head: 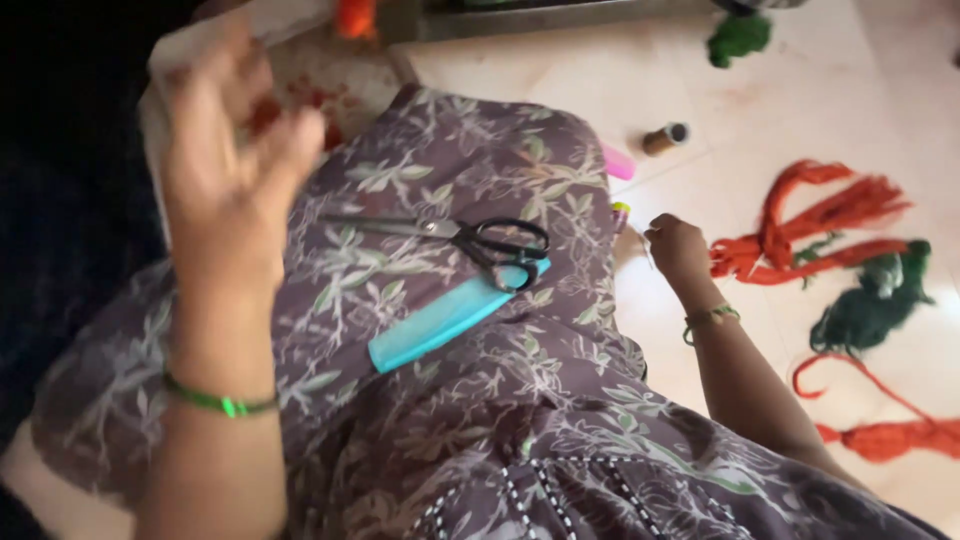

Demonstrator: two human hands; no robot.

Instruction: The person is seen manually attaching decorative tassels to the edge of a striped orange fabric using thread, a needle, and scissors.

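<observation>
Two hands work apart: your left hand (232, 170) lifts open-fingered, far from the scissors (470, 238) on your lap, while your right hand (678, 247) closes near orange yarn (800, 230), seemingly pinching thread.

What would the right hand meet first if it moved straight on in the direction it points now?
The right hand points away from the body over the floor. First in that line is probably the brown thread spool, though depth is unclear; the orange yarn lies off to the side.

The left hand (235, 165) is raised with its fingers spread and loose. The right hand (678, 246) is low, with fingers curled closed.
</observation>
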